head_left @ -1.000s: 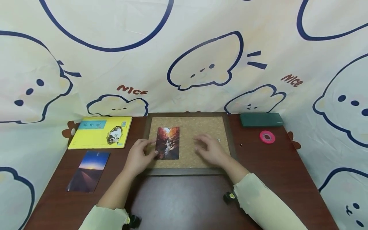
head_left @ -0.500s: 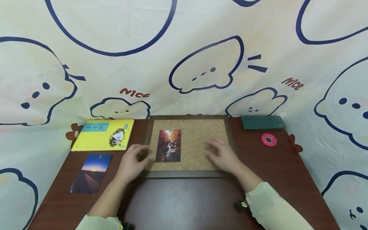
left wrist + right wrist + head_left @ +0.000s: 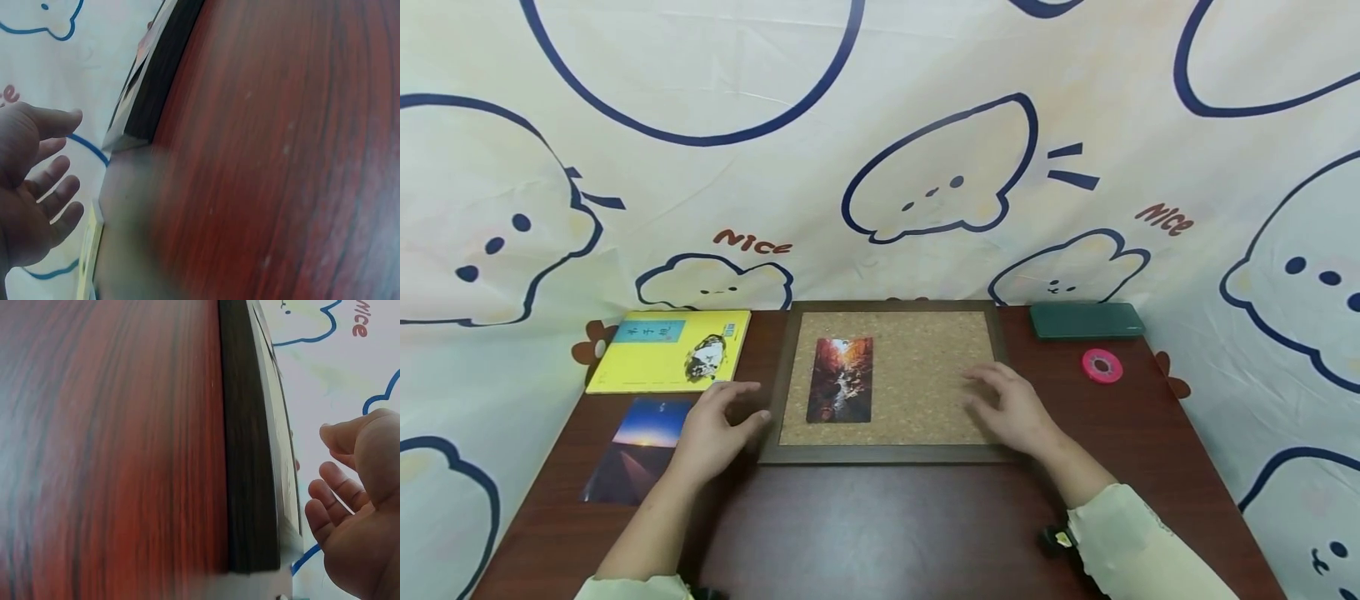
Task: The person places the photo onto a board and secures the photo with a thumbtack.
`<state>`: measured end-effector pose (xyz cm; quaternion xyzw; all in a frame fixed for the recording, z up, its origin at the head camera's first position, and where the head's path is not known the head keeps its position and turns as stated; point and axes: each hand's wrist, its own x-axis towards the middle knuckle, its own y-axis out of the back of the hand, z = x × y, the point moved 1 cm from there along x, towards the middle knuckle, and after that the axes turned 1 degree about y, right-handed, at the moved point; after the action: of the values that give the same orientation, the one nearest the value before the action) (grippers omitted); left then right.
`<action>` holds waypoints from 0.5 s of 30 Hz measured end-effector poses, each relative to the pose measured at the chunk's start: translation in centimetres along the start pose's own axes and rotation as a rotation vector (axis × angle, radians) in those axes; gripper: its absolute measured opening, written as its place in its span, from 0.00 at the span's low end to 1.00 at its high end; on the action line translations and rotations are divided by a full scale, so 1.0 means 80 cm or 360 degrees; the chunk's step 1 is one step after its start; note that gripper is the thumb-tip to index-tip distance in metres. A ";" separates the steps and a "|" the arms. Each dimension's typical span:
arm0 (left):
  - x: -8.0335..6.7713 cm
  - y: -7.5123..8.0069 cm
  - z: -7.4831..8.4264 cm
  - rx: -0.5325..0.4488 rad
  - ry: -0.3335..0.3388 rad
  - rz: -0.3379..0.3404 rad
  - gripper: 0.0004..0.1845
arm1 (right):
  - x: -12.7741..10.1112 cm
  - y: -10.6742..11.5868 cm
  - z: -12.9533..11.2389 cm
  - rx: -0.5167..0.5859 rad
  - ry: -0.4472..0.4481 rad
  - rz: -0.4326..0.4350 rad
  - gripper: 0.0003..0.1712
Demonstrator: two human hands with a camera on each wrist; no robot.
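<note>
A cork board [image 3: 925,383] in a dark wooden frame lies on the table, centred in the head view. On its left half sits a photo card [image 3: 840,380] of an orange forest with a stream. My left hand [image 3: 715,429] hovers left of the frame, fingers loosely bent and nothing between them, overlapping a sunset-road card [image 3: 632,458]. Over the board's right edge is my right hand [image 3: 1011,408], also holding nothing, its fingers relaxed. The left wrist view shows the left hand [image 3: 37,181] beyond the frame's corner; the right wrist view shows the right hand [image 3: 369,494] with fingers spread apart.
A yellow book [image 3: 658,362] lies at the back left. At the back right are a dark green case [image 3: 1086,321] and a pink ring-shaped roll [image 3: 1088,367]. A patterned white cloth [image 3: 820,192] hangs behind the brown table [image 3: 880,533].
Both hands have moved apart. The left has gone left, away from the photo card and off the board; the right has gone right to the board's edge. The card stays in place.
</note>
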<state>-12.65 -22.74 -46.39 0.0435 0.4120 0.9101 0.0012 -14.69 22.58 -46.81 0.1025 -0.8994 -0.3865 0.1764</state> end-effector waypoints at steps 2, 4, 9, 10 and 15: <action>-0.001 0.004 -0.003 0.0005 0.0008 0.0001 0.26 | -0.002 0.004 0.004 -0.0009 -0.0014 0.0000 0.21; -0.002 0.008 -0.007 0.0008 0.0024 0.0000 0.26 | -0.005 0.008 0.008 -0.0025 -0.0041 0.0002 0.21; -0.005 0.019 -0.019 0.0067 0.0087 -0.0001 0.28 | -0.012 0.019 0.022 -0.0081 -0.0066 0.0038 0.20; -0.007 0.022 -0.022 0.0082 0.0101 0.0005 0.28 | -0.013 0.021 0.024 -0.0091 -0.0069 0.0042 0.20; -0.013 0.038 -0.036 0.0123 0.0144 0.0035 0.29 | -0.018 0.027 0.039 -0.0159 -0.0107 0.0042 0.19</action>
<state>-11.70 -26.92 -46.05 0.0067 0.4460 0.8945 -0.0291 -14.69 26.60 -47.57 0.0687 -0.8857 -0.4318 0.1561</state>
